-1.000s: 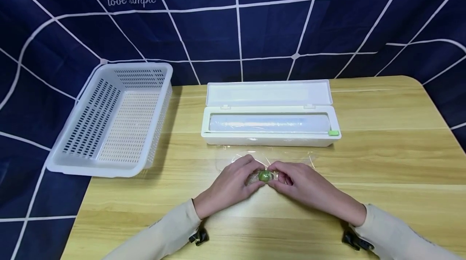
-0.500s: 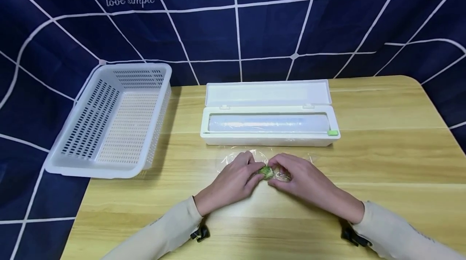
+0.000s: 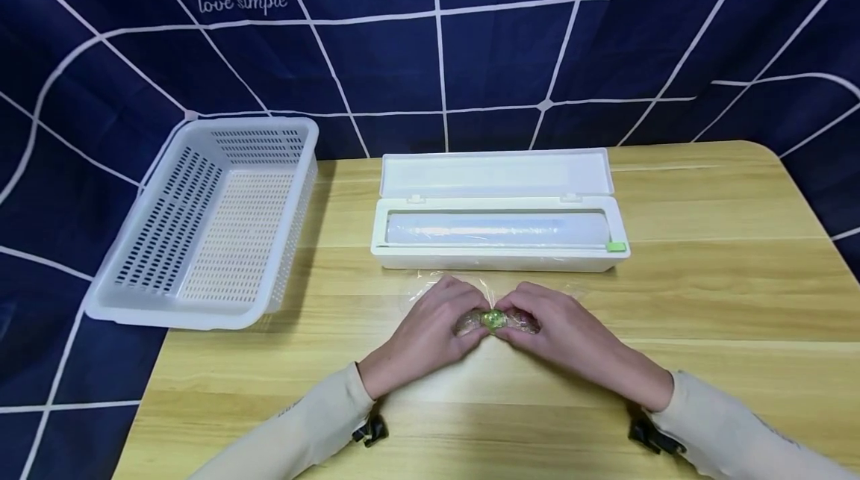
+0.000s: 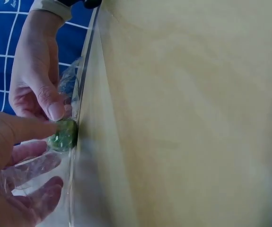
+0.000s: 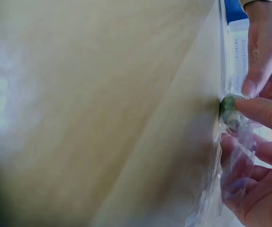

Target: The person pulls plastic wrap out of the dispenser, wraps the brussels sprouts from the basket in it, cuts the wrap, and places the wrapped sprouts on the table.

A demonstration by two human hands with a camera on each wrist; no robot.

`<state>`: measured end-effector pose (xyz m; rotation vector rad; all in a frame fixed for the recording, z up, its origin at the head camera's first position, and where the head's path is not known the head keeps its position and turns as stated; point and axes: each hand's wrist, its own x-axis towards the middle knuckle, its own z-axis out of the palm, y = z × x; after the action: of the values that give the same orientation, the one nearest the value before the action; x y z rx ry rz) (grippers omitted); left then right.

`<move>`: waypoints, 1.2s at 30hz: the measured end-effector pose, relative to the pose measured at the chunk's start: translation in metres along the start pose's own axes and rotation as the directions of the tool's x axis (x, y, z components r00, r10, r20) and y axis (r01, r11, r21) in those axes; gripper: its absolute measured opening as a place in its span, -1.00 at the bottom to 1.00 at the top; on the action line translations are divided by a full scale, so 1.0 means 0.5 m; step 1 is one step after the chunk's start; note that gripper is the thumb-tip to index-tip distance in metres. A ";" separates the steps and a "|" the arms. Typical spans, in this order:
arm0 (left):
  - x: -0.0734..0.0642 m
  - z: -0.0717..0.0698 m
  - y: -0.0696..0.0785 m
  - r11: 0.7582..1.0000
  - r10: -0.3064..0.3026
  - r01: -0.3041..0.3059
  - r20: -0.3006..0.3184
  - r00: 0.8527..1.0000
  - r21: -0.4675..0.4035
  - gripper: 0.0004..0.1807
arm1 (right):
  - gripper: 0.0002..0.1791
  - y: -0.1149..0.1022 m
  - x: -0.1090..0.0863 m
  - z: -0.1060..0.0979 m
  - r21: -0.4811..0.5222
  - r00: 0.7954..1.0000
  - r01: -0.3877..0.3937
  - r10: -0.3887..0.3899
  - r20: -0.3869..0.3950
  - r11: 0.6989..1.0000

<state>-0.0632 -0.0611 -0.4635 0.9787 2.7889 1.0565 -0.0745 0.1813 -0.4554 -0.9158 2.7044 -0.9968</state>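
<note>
A small round green thing (image 3: 493, 319), wrapped in clear cling film (image 3: 522, 321), is between my two hands just above the table. From the left, my left hand (image 3: 437, 322) pinches it between thumb and forefinger. My right hand (image 3: 554, 322) grips the opposite side in the same way. Gathered film fills the hollow of each palm, and in the right wrist view crumpled cling film (image 5: 240, 163) trails below the green thing (image 5: 228, 108). Green shows through the shiny film in the left wrist view as well; the fingertips cover part of it.
Beyond the hands stands a white cling film dispenser (image 3: 500, 261), lid up, with a film roll (image 3: 497, 228) inside and a green slider (image 3: 615, 247) at its right end. A white slotted basket (image 3: 305, 189) is at the left. The wooden table (image 3: 725, 256) ends against a blue checked curtain (image 3: 497, 54).
The green thing has turned between the fingers, and film now shows gathered on both sides of it. Both hands have shifted only slightly. Dispenser and basket are unchanged.
</note>
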 end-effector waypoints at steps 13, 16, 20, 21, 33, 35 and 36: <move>0.000 0.003 0.001 0.999 -0.033 0.034 0.088 0.996 -0.007 -0.66 | -0.68 -0.001 -0.004 -0.002 -0.029 0.999 0.025 -0.023 0.042 0.999; -0.002 0.003 0.003 0.999 -0.036 0.038 0.092 0.995 -0.018 -0.64 | -0.59 -0.003 -0.008 -0.001 -0.056 0.998 0.034 -0.031 0.049 0.998; -0.005 0.004 0.005 0.999 -0.043 0.045 0.076 0.996 -0.022 -0.63 | -0.53 -0.005 -0.012 0.002 -0.099 0.998 0.038 -0.032 0.062 0.994; -0.006 0.004 0.005 0.999 -0.048 0.049 0.075 0.996 -0.020 -0.63 | -0.52 -0.006 -0.012 0.002 -0.105 0.998 0.038 -0.032 0.060 0.994; -0.008 0.002 0.005 0.996 -0.061 0.057 0.052 0.997 0.071 -0.66 | -0.69 -0.008 -0.009 -0.006 -0.056 0.999 0.011 -0.009 0.038 0.998; -0.007 0.002 0.004 0.994 -0.044 0.040 0.034 0.998 0.106 -0.65 | -0.71 -0.008 -0.008 -0.005 -0.056 0.999 0.005 -0.003 0.044 0.998; -0.006 0.002 0.004 0.993 -0.033 0.030 0.022 0.999 0.117 -0.64 | -0.72 -0.007 -0.008 -0.005 -0.058 0.999 0.003 0.000 0.047 0.998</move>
<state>-0.0595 -0.0609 -0.4637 0.9466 2.8654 0.8809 -0.0703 0.1828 -0.4515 -0.9389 2.7074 -0.8898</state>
